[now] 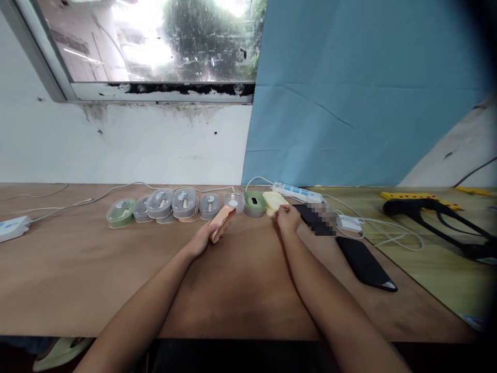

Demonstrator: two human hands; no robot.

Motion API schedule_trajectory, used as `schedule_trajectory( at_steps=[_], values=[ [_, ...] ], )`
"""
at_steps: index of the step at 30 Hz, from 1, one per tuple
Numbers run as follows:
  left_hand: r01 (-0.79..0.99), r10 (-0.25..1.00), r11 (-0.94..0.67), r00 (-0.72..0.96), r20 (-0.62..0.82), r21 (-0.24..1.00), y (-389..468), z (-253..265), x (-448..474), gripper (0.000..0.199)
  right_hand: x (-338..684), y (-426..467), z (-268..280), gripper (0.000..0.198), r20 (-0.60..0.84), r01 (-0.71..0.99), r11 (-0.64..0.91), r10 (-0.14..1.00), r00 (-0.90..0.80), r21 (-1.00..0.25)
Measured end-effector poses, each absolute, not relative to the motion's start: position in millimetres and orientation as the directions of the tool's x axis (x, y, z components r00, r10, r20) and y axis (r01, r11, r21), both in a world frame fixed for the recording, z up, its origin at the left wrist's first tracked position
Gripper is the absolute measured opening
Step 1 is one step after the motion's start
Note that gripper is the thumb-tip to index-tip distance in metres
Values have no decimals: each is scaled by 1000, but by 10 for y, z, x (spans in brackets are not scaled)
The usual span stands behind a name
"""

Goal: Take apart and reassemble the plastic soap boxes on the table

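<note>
Several lidded boxes (160,202) appear complete; the green base (255,210) seems lidless. Your left hand (201,240) grips the peach sleeve (222,224) above the table (236,295); your right hand (289,219) pinches the yellow stack (274,200).

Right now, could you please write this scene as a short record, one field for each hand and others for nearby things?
Left hand: holds a peach-coloured piece
Right hand: at the edge of a pale yellow stack; grip unclear
Beside stack: green container
Left: row of lidded containers
Right: black flat object
Behind: white power strip
</note>
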State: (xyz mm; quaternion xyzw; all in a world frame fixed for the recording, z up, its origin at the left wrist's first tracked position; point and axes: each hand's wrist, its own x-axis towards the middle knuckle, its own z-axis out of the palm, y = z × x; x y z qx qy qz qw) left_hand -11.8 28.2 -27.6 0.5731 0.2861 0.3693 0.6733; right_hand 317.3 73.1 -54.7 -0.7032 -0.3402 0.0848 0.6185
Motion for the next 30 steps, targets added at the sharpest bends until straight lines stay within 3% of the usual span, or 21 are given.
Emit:
schedule_trajectory(
  at_steps=[5,12,24,30],
  values=[
    [-220,833,133,553,12,966,295,-315,-111,59,3136,685,-515,31,366,508,-57,626,689,-859],
    [-230,815,98,576,54,968,286,-316,-124,59,3082,643,-456,30,462,673,-81,666,585,-735],
    [-275,853,153,522,14,949,332,-344,-90,67,3004,557,-355,32,448,754,-230,685,575,-615],
    [-310,844,124,533,65,943,331,-350,-94,64,3016,552,-341,31,386,808,-302,758,525,-507]
  ],
)
